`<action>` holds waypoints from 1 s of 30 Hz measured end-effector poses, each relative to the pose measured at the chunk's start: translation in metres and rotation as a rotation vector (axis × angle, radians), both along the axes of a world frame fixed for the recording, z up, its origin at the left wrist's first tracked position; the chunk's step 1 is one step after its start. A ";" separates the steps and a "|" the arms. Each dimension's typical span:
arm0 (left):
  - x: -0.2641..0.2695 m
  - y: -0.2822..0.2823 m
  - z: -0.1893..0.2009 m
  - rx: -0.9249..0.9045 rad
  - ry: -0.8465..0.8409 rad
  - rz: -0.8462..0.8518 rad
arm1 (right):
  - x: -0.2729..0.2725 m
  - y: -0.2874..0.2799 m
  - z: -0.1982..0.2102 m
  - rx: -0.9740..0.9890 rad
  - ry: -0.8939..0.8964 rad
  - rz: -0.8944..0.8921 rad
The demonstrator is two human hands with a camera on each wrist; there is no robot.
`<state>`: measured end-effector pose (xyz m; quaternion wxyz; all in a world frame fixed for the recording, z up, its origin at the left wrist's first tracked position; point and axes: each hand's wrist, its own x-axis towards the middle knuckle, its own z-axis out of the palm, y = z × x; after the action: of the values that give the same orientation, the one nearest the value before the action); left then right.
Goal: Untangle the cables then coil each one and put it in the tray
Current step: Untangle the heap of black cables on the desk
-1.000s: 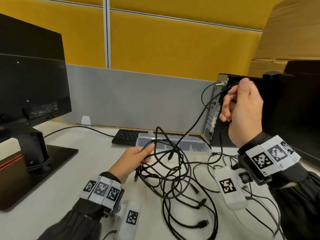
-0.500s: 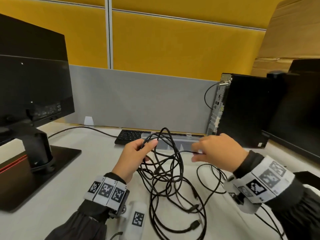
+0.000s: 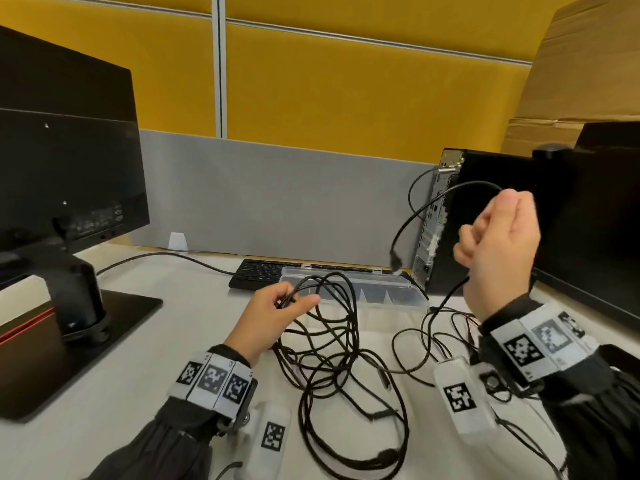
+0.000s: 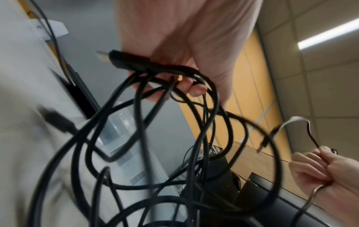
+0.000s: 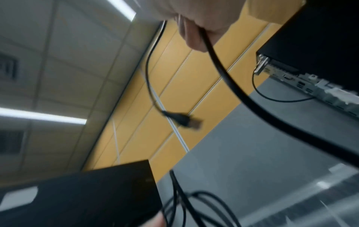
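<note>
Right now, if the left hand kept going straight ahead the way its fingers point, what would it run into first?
Most likely the clear plastic tray, lying just beyond the left hand, which grips the cable bundle. The loops it holds would probably reach the tray's near wall first; depth is hard to judge.

My left hand (image 3: 273, 320) sits low in the centre of the head view, forearm reaching in from the bottom edge, thumb and curled fingers (image 4: 196, 89) closed round a bunch of cable loops (image 3: 332, 327) and a plug. My right hand (image 3: 498, 251) is raised at the right of the frame, wrist bent upward, fist closed on a single cable (image 3: 450, 199); its little finger seems hooked round the strand, though blur makes that uncertain. Both wrists wear marker bands over dark sleeves.
</note>
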<state>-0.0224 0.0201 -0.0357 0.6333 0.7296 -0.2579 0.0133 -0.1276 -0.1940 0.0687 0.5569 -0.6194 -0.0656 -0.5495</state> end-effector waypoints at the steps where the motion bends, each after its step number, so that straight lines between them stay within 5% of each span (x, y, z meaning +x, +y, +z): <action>1: 0.000 0.000 0.001 -0.019 0.014 0.012 | 0.000 -0.006 0.004 -0.007 -0.004 -0.018; 5: 0.004 0.004 0.005 -0.173 0.067 0.028 | -0.004 -0.035 0.000 -0.423 0.213 -0.257; 11: 0.003 0.008 0.010 -0.261 0.031 0.017 | -0.013 -0.043 -0.014 -1.020 1.145 -0.409; 15: 0.001 0.007 0.011 -0.306 0.008 0.029 | -0.005 -0.018 -0.026 -1.270 1.045 -0.599; 17: 0.000 0.007 0.012 -0.338 -0.007 0.025 | 0.003 0.002 -0.029 -1.218 0.984 -0.387; 22: -0.003 0.006 0.015 -0.340 -0.036 0.013 | 0.026 0.035 -0.028 -0.725 0.928 0.336; 25: -0.005 0.009 0.018 -0.334 -0.016 -0.021 | 0.030 0.037 -0.016 -0.590 0.882 0.431; 28: -0.006 0.011 0.020 -0.226 -0.035 -0.062 | 0.031 0.034 0.000 -0.552 0.745 0.289; 30: -0.002 0.011 0.019 -0.112 -0.054 -0.024 | 0.031 0.031 0.008 -0.359 0.686 0.327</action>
<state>-0.0247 0.0311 -0.0170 0.6661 0.6891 -0.2826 0.0398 -0.0969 -0.1631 0.0769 0.5097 -0.8350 -0.0686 -0.1954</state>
